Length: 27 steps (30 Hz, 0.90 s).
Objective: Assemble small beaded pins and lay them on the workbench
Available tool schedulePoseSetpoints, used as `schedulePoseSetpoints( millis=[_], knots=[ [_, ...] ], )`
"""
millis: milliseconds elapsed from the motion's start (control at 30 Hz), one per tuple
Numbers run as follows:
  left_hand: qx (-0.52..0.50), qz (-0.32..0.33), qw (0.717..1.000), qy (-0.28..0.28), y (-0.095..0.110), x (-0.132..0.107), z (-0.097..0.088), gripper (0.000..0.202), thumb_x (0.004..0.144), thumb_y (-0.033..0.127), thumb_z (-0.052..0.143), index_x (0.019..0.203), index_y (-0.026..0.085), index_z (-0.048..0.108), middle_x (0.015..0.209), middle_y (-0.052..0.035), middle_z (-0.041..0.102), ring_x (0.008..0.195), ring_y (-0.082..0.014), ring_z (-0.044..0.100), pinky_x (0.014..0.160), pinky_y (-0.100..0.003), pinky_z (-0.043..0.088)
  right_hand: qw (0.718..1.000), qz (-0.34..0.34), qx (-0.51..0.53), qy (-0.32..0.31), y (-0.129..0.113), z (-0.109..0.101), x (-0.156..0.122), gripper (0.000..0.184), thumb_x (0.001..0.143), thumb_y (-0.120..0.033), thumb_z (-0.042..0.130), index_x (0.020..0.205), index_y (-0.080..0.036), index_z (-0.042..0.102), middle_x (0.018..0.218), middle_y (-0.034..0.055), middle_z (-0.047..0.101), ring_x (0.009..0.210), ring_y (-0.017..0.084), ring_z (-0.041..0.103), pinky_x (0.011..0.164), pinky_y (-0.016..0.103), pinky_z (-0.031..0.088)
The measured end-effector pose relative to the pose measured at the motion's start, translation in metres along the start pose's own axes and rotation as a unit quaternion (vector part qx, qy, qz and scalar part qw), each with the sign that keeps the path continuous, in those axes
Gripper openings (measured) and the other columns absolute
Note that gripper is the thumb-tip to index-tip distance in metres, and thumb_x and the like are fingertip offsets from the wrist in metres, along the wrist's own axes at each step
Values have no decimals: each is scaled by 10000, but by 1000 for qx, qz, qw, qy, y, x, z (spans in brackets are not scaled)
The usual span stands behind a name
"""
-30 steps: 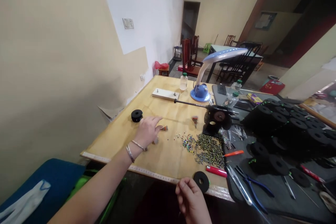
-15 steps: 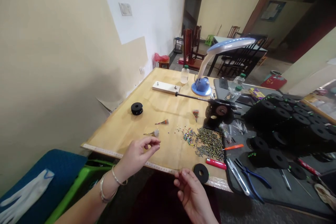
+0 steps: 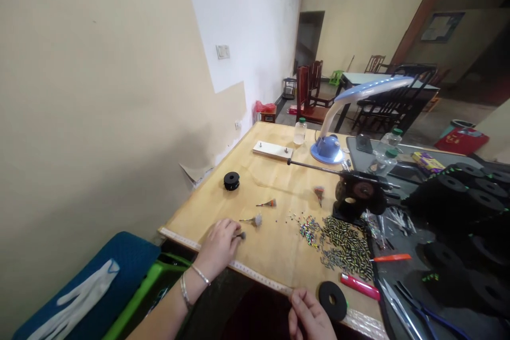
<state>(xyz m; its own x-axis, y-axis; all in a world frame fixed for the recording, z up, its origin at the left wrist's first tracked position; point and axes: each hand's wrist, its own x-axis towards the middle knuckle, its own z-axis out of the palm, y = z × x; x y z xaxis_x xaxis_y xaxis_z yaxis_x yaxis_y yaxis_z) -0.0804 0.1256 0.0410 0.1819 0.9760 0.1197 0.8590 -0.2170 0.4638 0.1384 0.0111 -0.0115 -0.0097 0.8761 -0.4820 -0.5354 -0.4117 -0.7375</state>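
Note:
My left hand (image 3: 218,247) rests near the front edge of the wooden table (image 3: 274,199), fingers pinched on a small grey bit (image 3: 241,235) that I cannot make out. Just beyond it lies a small grey tuft (image 3: 253,220) and an orange-tipped tuft (image 3: 268,203). My right hand (image 3: 311,319) is at the bottom edge, fingers curled together, beside a flat black disc (image 3: 332,300). What the right hand holds, if anything, is hidden.
A pile of small striped beads (image 3: 345,241), a red lighter (image 3: 359,286), a black spool (image 3: 231,180), a wooden block with pegs (image 3: 274,150), a blue desk lamp (image 3: 329,146), a black winding tool (image 3: 356,196), pliers (image 3: 418,308) and many black spools (image 3: 462,191) at right. A blue seat with a white glove (image 3: 79,297) is at left.
My left hand drew back from the far tufts towards me, then came down at the table's front edge. The camera view shifted left; my right hand sank lower in the picture.

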Motion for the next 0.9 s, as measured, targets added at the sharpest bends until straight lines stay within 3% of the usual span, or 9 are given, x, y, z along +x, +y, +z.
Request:
schedulePoseSetpoints(
  millis=[167, 267, 367, 467, 567, 667, 900],
  knots=[
    [-30, -6, 1000, 3, 1, -5, 5, 142, 830, 144, 488, 753, 213, 585, 803, -50, 630, 823, -248, 592, 752, -361, 460, 999, 22, -23, -19, 0, -3, -1, 555, 542, -647, 788, 678, -195, 496, 355, -58, 548, 247, 13, 291, 307, 135, 162],
    [-197, -44, 979, -11, 12, -22, 8, 108, 855, 256, 508, 782, 205, 569, 767, -26, 619, 750, -213, 595, 690, -316, 463, 1000, 6, -22, -12, -2, 1, -4, 550, 575, -654, 765, 699, -200, 480, 357, -68, 546, 245, 6, 259, 303, 130, 141],
    [-415, -117, 897, -97, 32, -47, 21, 199, 803, 376, 601, 758, 186, 558, 654, 17, 570, 593, -149, 530, 557, -249, 426, 999, -15, -43, -11, -3, 10, -8, 549, 604, -673, 731, 705, -198, 475, 351, -71, 537, 250, 9, 252, 300, 132, 136],
    [-527, -193, 808, -178, 54, -71, 40, 293, 733, 429, 681, 741, 166, 554, 600, 34, 555, 488, -97, 447, 473, -214, 363, 997, -26, -72, -8, -3, 16, -12, 522, 649, -657, 708, 717, -190, 486, 361, -63, 549, 264, 17, 283, 311, 132, 158],
    [-566, -225, 768, -200, 67, -86, 54, 333, 699, 444, 718, 714, 159, 546, 567, 35, 558, 464, -88, 448, 468, -212, 364, 995, -22, -96, -7, -1, 18, -14, 517, 649, -652, 706, 716, -184, 499, 373, -52, 564, 276, 29, 316, 323, 138, 189],
    [-563, -228, 769, -199, 72, -92, 61, 368, 703, 484, 712, 687, 171, 519, 518, 43, 544, 438, -89, 451, 450, -210, 364, 994, -14, -109, -11, 1, 18, -15, 517, 626, -649, 718, 690, -186, 498, 370, -48, 565, 272, 36, 326, 326, 148, 198],
    [-533, -182, 805, -184, 71, -93, 61, 345, 718, 451, 718, 681, 176, 512, 559, 44, 538, 481, -93, 477, 467, -203, 394, 990, -18, -136, -8, 0, 17, -16, 477, 633, -607, 731, 676, -180, 524, 366, -50, 558, 283, 45, 346, 338, 157, 215]
  ],
)
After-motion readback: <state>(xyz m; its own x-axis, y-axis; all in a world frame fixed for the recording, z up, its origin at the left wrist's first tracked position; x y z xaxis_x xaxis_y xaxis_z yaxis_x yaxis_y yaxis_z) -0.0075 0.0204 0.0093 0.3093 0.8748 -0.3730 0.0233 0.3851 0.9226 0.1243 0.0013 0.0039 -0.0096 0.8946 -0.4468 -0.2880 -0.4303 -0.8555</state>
